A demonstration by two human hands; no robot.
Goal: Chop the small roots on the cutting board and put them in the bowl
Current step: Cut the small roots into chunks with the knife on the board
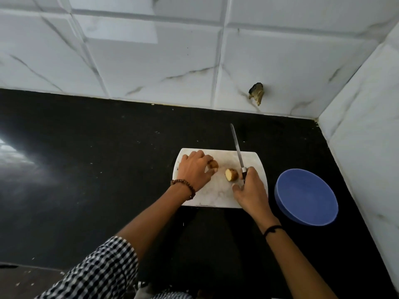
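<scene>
A white cutting board (216, 197) lies on the black counter. Two brown root pieces rest on it. One root piece (214, 164) sits under the fingertips of my left hand (194, 169), which holds it down. The other root piece (231, 175) lies in the board's middle with its pale cut face showing. My right hand (251, 190) grips the handle of a knife (237, 149), whose blade points away toward the wall, just right of the cut piece. A blue bowl (306, 196) stands right of the board, with nothing visible inside.
The black counter (97, 158) stretches wide to the left. White marble-look tiled walls meet in a corner at the back right, close behind the bowl. A chipped hole (256, 92) marks the back wall above the board.
</scene>
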